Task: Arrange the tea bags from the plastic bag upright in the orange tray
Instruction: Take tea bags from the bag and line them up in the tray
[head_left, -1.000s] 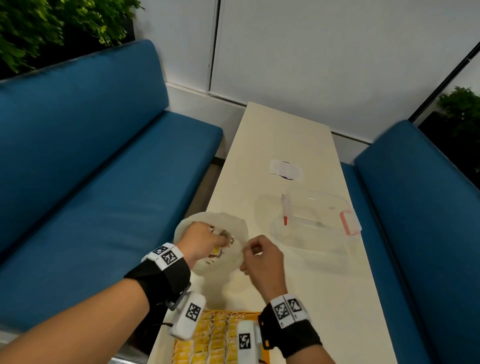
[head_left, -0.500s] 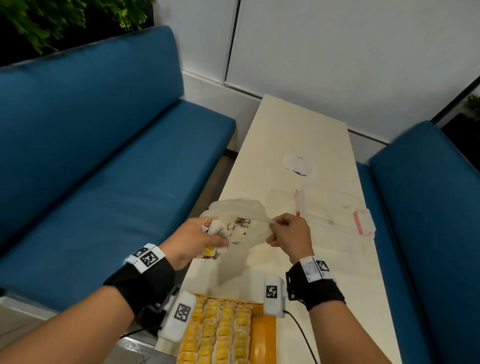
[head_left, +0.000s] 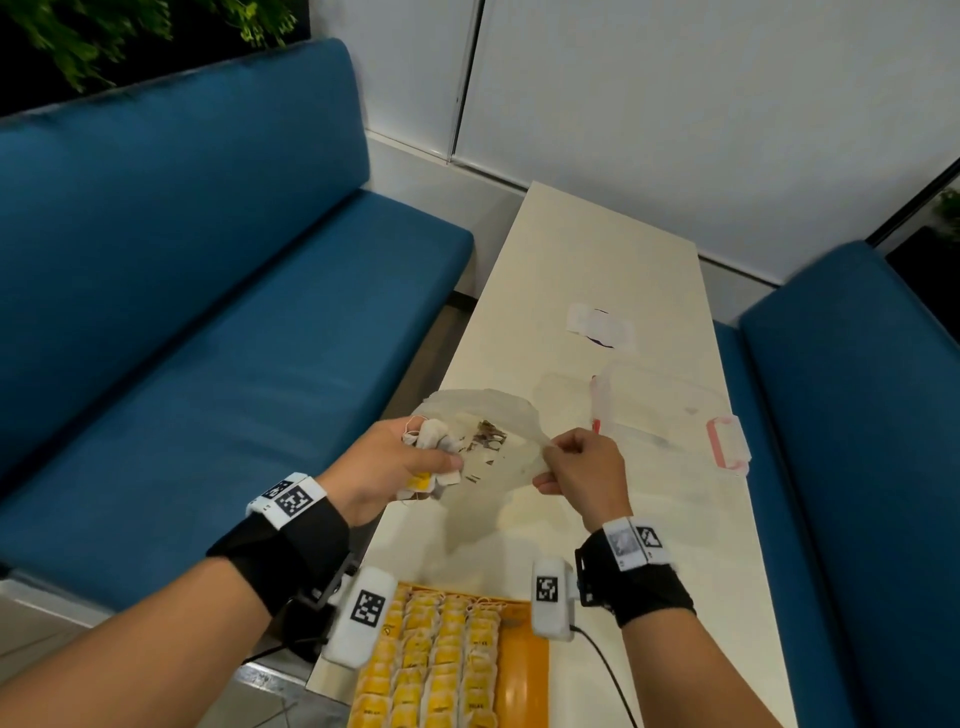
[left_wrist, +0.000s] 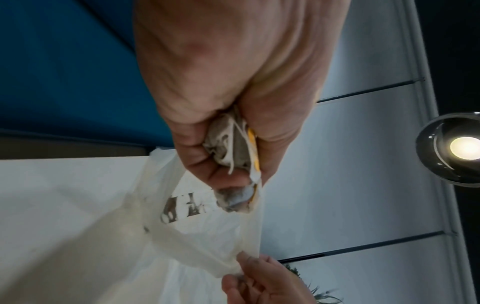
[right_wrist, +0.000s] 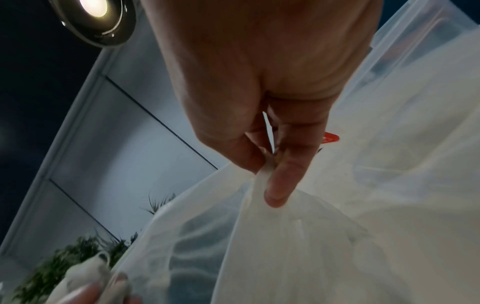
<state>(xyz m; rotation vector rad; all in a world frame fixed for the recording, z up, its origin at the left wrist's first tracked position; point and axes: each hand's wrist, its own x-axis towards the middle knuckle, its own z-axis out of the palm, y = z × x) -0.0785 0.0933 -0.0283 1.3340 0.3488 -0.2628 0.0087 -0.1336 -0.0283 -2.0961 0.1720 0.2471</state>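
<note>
A thin translucent plastic bag (head_left: 493, 452) hangs in the air above the table, stretched between both hands. My left hand (head_left: 395, 462) grips a bunch of tea bags (head_left: 431, 441) with white strings and yellow tags; the bunch (left_wrist: 233, 148) sits in the curled fingers at the bag's left edge (left_wrist: 197, 226). My right hand (head_left: 576, 462) pinches the bag's right edge (right_wrist: 262, 179) between thumb and forefinger. The orange tray (head_left: 524, 670) lies at the near table edge, below both wrists, with rows of yellow-tagged tea bags (head_left: 441, 665) standing in it and a bare strip on its right.
A clear plastic box (head_left: 670, 415) with a pink clasp sits on the white table (head_left: 571, 270) beyond my right hand. A small white packet (head_left: 600, 327) lies farther back. Blue benches (head_left: 234, 322) flank the table on both sides.
Both hands have lifted the bag off the table. My left hand has come out of it with a bunch of tea bags, while the right keeps its pinch on the bag's edge.
</note>
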